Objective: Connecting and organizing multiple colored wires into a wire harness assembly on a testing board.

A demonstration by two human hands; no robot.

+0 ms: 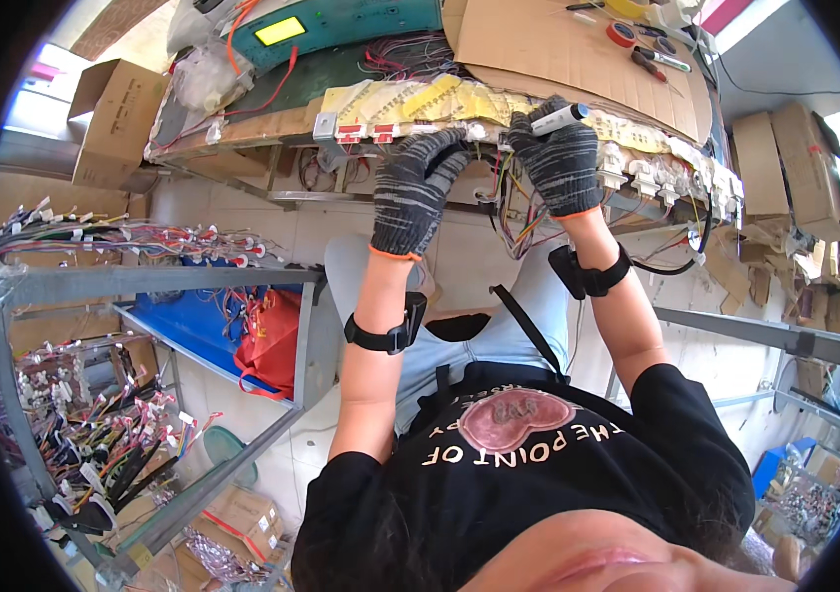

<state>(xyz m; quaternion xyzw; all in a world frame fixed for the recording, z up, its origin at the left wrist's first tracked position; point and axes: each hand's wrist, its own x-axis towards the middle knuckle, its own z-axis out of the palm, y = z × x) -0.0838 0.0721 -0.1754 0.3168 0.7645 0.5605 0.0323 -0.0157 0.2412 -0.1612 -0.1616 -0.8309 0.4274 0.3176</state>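
Observation:
My left hand point(420, 189), in a dark grey knit glove with an orange cuff, reaches the front edge of the workbench. Its fingers are pinched together at a white connector; what they grip is hidden. Beside it my right hand point(560, 168), gloved alike, is closed with a white marker point(558, 120) held across its fingers, the dark cap pointing right. Its fingertips rest at the same bench edge. A bundle of coloured wires point(513, 212) hangs below, between the two hands. White connector holders point(643, 178) line the edge to the right, and red-and-white ones point(365, 132) sit to the left.
A teal tester with a lit yellow screen point(280, 32) stands at the back left. On a cardboard sheet point(538, 44) lie tape rolls point(622, 35) and pliers point(649, 65). Metal racks point(153, 279) full of wire harnesses stand left. Cardboard boxes point(800, 163) are stacked right.

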